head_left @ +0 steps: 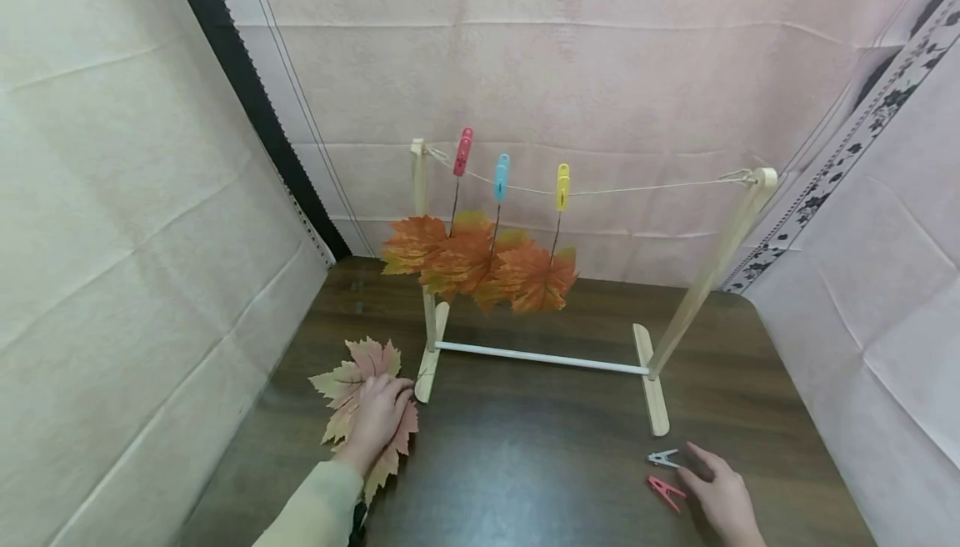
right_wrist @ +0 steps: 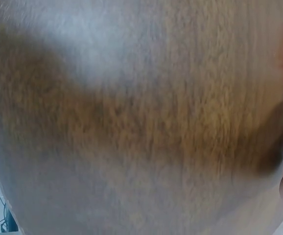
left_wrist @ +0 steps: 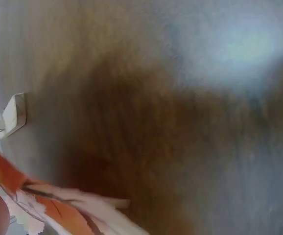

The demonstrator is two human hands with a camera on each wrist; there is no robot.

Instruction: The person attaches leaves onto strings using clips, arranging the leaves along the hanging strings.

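Note:
At the left of the table, my left hand (head_left: pixel 378 415) grips an artificial maple leaf (head_left: pixel 395 440) among pale pinkish leaves. The left wrist view shows a leaf's orange and pale surfaces (left_wrist: pixel 65 215) beside a bit of my hand. On the right, my right hand (head_left: pixel 722 493) has its thumb and index finger spread beside a light blue clothespin (head_left: pixel 663 458). Just below that clothespin lies a red one (head_left: pixel 666 493), partly visible at the right wrist view's edge. Whether a fingertip touches the blue clothespin is hard to tell.
A wooden stand with a white crossbar (head_left: pixel 540 357) holds a string (head_left: pixel 645 189) between two posts. Orange leaves (head_left: pixel 536 276) hang by their stems from red (head_left: pixel 463 152), blue (head_left: pixel 502 178) and yellow (head_left: pixel 562 188) clothespins. Cloth walls surround the brown table (head_left: pixel 525 455).

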